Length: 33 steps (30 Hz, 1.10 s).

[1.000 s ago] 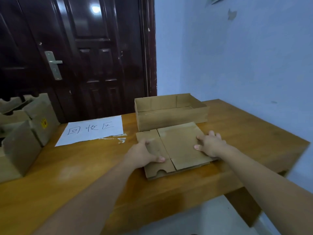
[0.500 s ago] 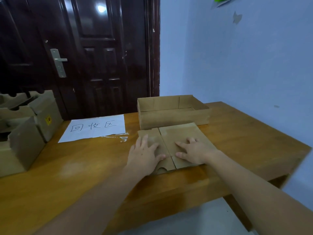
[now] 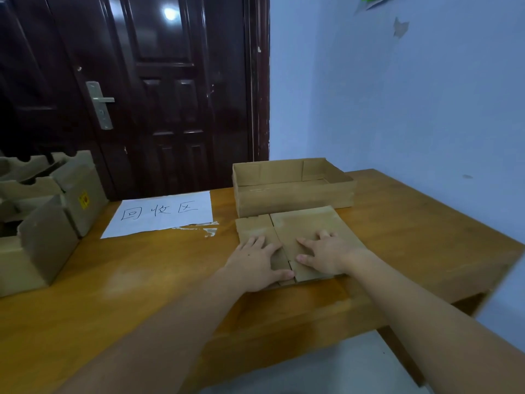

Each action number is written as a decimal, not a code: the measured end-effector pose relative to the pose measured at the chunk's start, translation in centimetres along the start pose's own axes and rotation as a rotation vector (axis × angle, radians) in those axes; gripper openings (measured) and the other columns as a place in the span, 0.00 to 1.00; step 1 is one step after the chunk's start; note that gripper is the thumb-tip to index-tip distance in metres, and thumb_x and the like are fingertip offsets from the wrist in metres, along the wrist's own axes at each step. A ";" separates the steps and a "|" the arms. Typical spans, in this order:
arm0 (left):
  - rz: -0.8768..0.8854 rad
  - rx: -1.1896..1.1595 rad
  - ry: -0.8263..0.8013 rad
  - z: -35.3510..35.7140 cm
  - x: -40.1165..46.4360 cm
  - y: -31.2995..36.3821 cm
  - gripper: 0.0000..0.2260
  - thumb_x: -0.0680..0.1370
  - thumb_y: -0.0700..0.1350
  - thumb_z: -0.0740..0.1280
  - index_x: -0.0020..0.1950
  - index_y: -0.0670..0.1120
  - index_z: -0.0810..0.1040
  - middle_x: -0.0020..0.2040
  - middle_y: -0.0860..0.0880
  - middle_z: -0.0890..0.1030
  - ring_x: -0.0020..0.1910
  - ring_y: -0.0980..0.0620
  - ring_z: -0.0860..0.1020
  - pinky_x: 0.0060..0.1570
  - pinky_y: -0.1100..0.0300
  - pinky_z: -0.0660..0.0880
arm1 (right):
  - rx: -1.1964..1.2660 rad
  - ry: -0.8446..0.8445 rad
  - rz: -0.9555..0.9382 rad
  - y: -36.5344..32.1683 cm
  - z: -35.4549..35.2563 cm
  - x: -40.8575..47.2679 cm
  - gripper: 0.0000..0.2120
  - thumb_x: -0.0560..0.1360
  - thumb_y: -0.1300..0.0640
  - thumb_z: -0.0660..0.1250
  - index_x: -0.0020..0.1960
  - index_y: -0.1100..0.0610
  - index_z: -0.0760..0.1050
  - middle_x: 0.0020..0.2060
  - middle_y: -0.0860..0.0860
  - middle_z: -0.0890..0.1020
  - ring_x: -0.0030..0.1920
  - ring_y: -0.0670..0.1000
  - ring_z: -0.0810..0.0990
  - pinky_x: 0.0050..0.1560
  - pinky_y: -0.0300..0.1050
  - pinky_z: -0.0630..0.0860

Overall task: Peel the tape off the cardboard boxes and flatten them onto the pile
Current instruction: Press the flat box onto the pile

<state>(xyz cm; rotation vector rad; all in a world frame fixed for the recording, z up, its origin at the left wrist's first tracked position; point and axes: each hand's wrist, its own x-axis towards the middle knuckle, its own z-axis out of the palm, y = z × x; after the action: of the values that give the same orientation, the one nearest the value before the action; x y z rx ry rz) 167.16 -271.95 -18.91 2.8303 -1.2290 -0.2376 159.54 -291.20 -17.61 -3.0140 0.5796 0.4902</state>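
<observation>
Left hand [image 3: 257, 258], right hand [image 3: 322, 255] flat on flattened box [image 3: 306, 223]

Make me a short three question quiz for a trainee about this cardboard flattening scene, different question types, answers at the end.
1. True or false: both hands press flat on the flattened box.
2. Multiple choice: where is the open tray box? A) behind the flattened box, B) on the floor, C) on the paper sign.
3. Fill in: the boxes not yet flattened stand at the table's ____ end.

Key
1. True: the left hand and right hand lie on it with fingers spread.
2. A.
3. Left.
</observation>
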 end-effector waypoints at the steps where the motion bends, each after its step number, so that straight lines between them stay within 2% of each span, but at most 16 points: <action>1: -0.004 -0.005 0.000 0.0 0.1 0.0 0.41 0.75 0.77 0.56 0.83 0.59 0.52 0.84 0.47 0.52 0.82 0.45 0.50 0.80 0.44 0.51 | 0.004 0.002 0.004 0.0 0.0 0.0 0.34 0.79 0.28 0.50 0.81 0.35 0.44 0.81 0.56 0.51 0.79 0.67 0.52 0.76 0.66 0.59; 4: -0.004 -0.012 0.000 -0.1 0.3 0.0 0.41 0.74 0.77 0.58 0.82 0.59 0.54 0.84 0.47 0.53 0.82 0.44 0.53 0.80 0.44 0.53 | 0.022 0.002 0.006 -0.1 -0.1 0.0 0.34 0.79 0.28 0.51 0.81 0.35 0.45 0.81 0.56 0.52 0.79 0.66 0.52 0.76 0.67 0.59; 13: 0.011 -0.034 0.013 0.0 0.0 -0.2 0.41 0.75 0.76 0.57 0.83 0.59 0.53 0.84 0.47 0.51 0.82 0.45 0.50 0.80 0.43 0.50 | 0.049 -0.036 0.013 -0.6 -1.0 0.0 0.35 0.80 0.31 0.55 0.82 0.38 0.46 0.81 0.57 0.51 0.79 0.67 0.51 0.77 0.66 0.57; 19: 0.022 0.015 0.019 0.1 -1.0 -0.6 0.39 0.77 0.76 0.49 0.83 0.60 0.48 0.85 0.48 0.46 0.83 0.46 0.46 0.80 0.44 0.47 | -0.054 0.017 -0.008 -1.2 -0.9 -1.0 0.33 0.82 0.34 0.51 0.83 0.43 0.47 0.81 0.58 0.53 0.79 0.62 0.54 0.76 0.65 0.59; 23: 0.035 -0.008 0.094 -1.1 -2.7 -1.6 0.33 0.81 0.70 0.53 0.82 0.57 0.57 0.84 0.49 0.55 0.81 0.46 0.55 0.79 0.46 0.54 | -0.120 0.115 -0.117 -1.8 -1.5 -2.3 0.28 0.84 0.41 0.55 0.82 0.48 0.56 0.80 0.55 0.59 0.76 0.61 0.64 0.73 0.59 0.66; 26: 0.019 -0.020 0.161 -2.5 -4.9 -3.7 0.30 0.82 0.66 0.57 0.82 0.56 0.58 0.82 0.51 0.59 0.80 0.48 0.59 0.79 0.46 0.56 | -0.052 0.189 -0.216 -3.4 -2.8 -3.3 0.24 0.85 0.47 0.55 0.80 0.48 0.61 0.79 0.52 0.63 0.74 0.57 0.68 0.72 0.55 0.69; 29: -0.035 -0.034 0.226 -4.2 -7.7 -6.8 0.30 0.83 0.63 0.59 0.82 0.56 0.58 0.83 0.52 0.58 0.81 0.49 0.58 0.79 0.46 0.57 | 0.048 0.288 -0.326 -7.0 -4.7 -4.2 0.23 0.85 0.45 0.56 0.79 0.46 0.64 0.77 0.49 0.68 0.73 0.52 0.70 0.73 0.52 0.69; 33: -0.124 0.005 0.306 -6.4 -12.2 -11.3 0.28 0.83 0.63 0.58 0.82 0.55 0.59 0.81 0.52 0.63 0.79 0.50 0.61 0.77 0.51 0.58 | 0.034 0.372 -0.517 -13.8 -6.7 -4.8 0.28 0.83 0.39 0.58 0.80 0.45 0.60 0.79 0.46 0.64 0.77 0.49 0.64 0.76 0.52 0.65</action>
<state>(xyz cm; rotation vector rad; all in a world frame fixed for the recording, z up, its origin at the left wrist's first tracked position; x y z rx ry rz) 168.11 -255.49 -12.29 2.8115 -0.9936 0.1893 162.40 -277.24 -10.10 -3.0569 -0.1950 -0.1072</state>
